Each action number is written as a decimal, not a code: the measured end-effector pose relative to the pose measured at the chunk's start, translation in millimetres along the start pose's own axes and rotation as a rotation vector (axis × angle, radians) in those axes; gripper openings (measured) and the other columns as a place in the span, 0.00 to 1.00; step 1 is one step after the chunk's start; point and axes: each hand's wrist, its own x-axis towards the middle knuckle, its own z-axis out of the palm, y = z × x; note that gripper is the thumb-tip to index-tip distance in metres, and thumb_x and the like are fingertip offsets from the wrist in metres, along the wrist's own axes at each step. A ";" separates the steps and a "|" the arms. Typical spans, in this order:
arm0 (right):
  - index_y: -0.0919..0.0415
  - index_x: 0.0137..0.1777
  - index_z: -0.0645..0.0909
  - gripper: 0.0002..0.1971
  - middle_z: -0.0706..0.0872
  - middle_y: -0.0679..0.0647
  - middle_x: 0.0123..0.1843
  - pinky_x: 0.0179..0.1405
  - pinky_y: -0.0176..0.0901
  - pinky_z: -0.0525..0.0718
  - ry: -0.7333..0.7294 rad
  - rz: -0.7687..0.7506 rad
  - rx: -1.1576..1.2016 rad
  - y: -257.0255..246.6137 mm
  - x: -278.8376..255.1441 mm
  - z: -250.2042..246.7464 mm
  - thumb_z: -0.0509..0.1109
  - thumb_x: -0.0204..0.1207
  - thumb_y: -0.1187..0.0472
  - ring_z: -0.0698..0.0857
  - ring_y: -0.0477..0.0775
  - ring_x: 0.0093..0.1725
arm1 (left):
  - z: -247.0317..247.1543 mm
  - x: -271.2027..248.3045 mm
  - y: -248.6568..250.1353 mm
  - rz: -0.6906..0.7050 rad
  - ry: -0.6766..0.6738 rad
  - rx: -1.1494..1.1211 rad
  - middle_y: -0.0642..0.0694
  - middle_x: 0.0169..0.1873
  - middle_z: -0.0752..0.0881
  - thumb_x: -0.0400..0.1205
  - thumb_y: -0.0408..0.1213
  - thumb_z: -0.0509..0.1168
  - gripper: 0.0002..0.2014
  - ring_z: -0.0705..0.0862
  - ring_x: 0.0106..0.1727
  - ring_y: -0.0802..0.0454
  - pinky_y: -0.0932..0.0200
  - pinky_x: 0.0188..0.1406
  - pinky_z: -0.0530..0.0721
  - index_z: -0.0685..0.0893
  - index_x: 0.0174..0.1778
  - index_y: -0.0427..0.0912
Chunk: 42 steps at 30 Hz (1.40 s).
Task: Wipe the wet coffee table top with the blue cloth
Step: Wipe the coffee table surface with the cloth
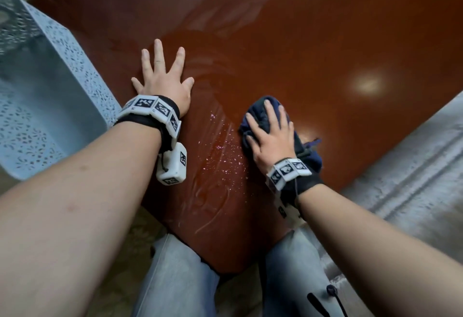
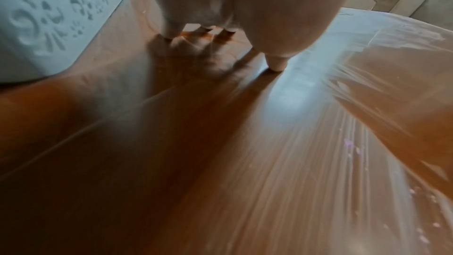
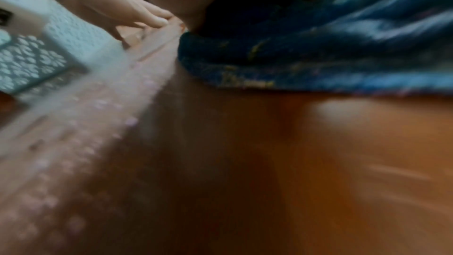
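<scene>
The glossy red-brown coffee table top (image 1: 313, 48) fills the head view, with wet smears and pale droplets (image 1: 223, 151) between my hands. My right hand (image 1: 269, 136) lies flat, fingers straight, pressing down on the bunched dark blue cloth (image 1: 259, 110) at the table's near right. The right wrist view shows the blue cloth (image 3: 318, 55) blurred under my palm. My left hand (image 1: 162, 78) rests flat on the table with fingers spread, holding nothing. Its fingertips (image 2: 275, 65) touch the wet top (image 2: 220, 162) in the left wrist view.
A pale blue perforated plastic basket (image 1: 45, 86) stands on the table's left side, close to my left wrist, and appears as the basket (image 2: 49, 16) in the left wrist view. A grey rug or sofa edge (image 1: 413, 166) lies right of the table. My knees in jeans (image 1: 175, 279) are below the table's near corner.
</scene>
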 end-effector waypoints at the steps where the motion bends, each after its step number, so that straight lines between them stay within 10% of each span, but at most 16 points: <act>1: 0.40 0.78 0.64 0.26 0.50 0.55 0.85 0.76 0.70 0.50 0.010 0.020 0.005 10.2 -2.3 -2.9 0.55 0.80 0.44 0.46 0.67 0.82 | 2.2 -2.2 -0.2 -0.011 0.007 -0.017 0.49 0.85 0.35 0.87 0.52 0.56 0.31 0.36 0.85 0.44 0.26 0.77 0.49 0.49 0.84 0.63; 8: 0.38 0.80 0.57 0.26 0.44 0.53 0.85 0.77 0.71 0.51 0.101 0.223 -0.012 13.5 70.7 -40.9 0.56 0.82 0.45 0.42 0.66 0.82 | 14.4 -13.5 -2.4 -0.026 0.029 -0.037 0.46 0.85 0.35 0.88 0.51 0.56 0.31 0.37 0.85 0.42 0.28 0.78 0.50 0.49 0.85 0.61; 19: 0.38 0.80 0.58 0.26 0.44 0.53 0.85 0.77 0.67 0.46 0.011 -0.125 -0.098 -46.3 46.0 -10.2 0.55 0.83 0.44 0.42 0.65 0.83 | 34.0 -47.0 -13.7 -0.029 0.051 -0.075 0.45 0.85 0.37 0.88 0.49 0.56 0.30 0.38 0.85 0.43 0.34 0.81 0.50 0.52 0.85 0.61; 29: 0.36 0.81 0.51 0.27 0.38 0.51 0.85 0.78 0.68 0.49 0.015 0.182 -0.057 -36.4 83.5 -42.5 0.52 0.84 0.43 0.39 0.64 0.82 | 53.0 -90.3 -44.6 -0.009 0.038 -0.087 0.47 0.85 0.37 0.88 0.50 0.55 0.29 0.37 0.85 0.45 0.39 0.82 0.47 0.51 0.85 0.60; 36: 0.36 0.81 0.52 0.26 0.37 0.50 0.85 0.77 0.67 0.43 -0.048 -0.145 -0.149 -107.2 53.1 -0.4 0.52 0.83 0.42 0.36 0.65 0.82 | 67.3 -113.1 -70.2 -0.004 0.054 -0.082 0.48 0.85 0.39 0.87 0.51 0.56 0.30 0.39 0.85 0.46 0.40 0.82 0.48 0.53 0.85 0.60; 42: 0.37 0.79 0.60 0.25 0.46 0.53 0.85 0.77 0.67 0.51 -0.028 -0.169 -0.168 -45.8 12.3 3.3 0.58 0.82 0.45 0.43 0.65 0.83 | 68.8 -123.4 -82.0 -0.030 0.019 -0.081 0.49 0.85 0.37 0.87 0.52 0.56 0.30 0.37 0.85 0.46 0.38 0.82 0.48 0.52 0.85 0.60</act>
